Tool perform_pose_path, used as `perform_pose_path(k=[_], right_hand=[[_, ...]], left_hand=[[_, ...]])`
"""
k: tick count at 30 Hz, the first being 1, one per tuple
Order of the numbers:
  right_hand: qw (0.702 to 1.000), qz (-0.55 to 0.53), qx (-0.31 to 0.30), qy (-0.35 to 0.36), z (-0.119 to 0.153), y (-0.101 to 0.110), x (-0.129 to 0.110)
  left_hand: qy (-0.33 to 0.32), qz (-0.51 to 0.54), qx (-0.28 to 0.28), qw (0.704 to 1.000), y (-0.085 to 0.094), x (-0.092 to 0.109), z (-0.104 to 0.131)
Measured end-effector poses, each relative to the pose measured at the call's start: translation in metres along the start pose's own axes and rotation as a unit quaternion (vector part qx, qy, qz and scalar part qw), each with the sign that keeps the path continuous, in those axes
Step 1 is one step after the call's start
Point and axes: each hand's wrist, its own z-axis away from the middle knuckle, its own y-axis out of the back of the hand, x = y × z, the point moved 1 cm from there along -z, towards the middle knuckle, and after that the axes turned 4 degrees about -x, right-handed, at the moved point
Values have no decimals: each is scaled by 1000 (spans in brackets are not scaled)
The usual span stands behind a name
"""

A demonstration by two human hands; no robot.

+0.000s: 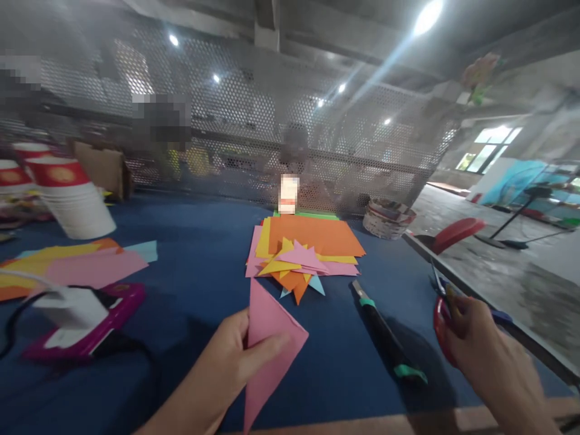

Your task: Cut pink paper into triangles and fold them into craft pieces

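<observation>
Between the thumb and fingers of my left hand [244, 341] is a folded pink paper triangle [274, 356], tilted over the blue tabletop. My right hand [487, 347] is closed around red-handled scissors [441, 332] near the table's right edge, with the blades pointing away from me. A utility knife [385, 335], black and green, lies between my two hands. Beyond the triangle, a stack of coloured paper [312, 232] with orange on top lies on the table. Several pointed cut pieces [301, 257] in pink, yellow, orange and light blue overlap its near side.
At the left stand stacked paper cups [81, 202]; coloured sheets [95, 269] lie before them. A purple power strip [122, 308] with a white plug and cables sits nearer. A round basket-like container [388, 219] stands at the back right, below a perforated metal screen [235, 121].
</observation>
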Motion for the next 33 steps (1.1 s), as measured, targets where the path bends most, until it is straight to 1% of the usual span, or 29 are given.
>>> perform_pose_path(k=[1,3,4,5,6,8,10,12,14,17,19,22,26,29,33], right_hand=[[998,-58,-13,1,7,6,-19],[987,-139,-44,75,23,15,-64],[965,-216,-69,134,30,17,-87],[937,-278,-89,193,35,18,-108],[925,-293,-94,225,38,18,-127],[916,-303,-87,248,36,13,-157],[916,-302,-65,257,26,6,-177],[913,-294,-62,278,15,-2,-192],[912,-277,-53,297,7,-9,-202],[916,-241,-32,319,6,-15,-212],[918,-217,-19,331,9,-17,-214],[923,-186,-2,336,13,-21,-212],[933,-144,1,329,13,-25,-205],[937,-116,-11,329,12,-27,-203],[943,-92,-15,319,14,-27,-204]], left_hand=[[-5,-1,-7,1000,0,3,-3],[-18,17,-23,999,1,10,-9],[-31,27,-27,999,1,14,-14],[-46,31,-31,998,1,18,-18],[-60,28,-30,997,2,22,-23],[-91,8,-5,996,4,30,-35],[-130,-11,3,991,7,36,-48],[-151,-2,5,989,10,38,-61],[-165,6,8,986,13,37,-72],[-188,5,19,982,20,34,-82],[-202,0,23,979,26,32,-85],[-211,-4,25,977,34,31,-86],[-190,4,25,981,38,34,-84],[-171,13,23,985,35,36,-81],[-163,23,20,986,32,36,-78]])
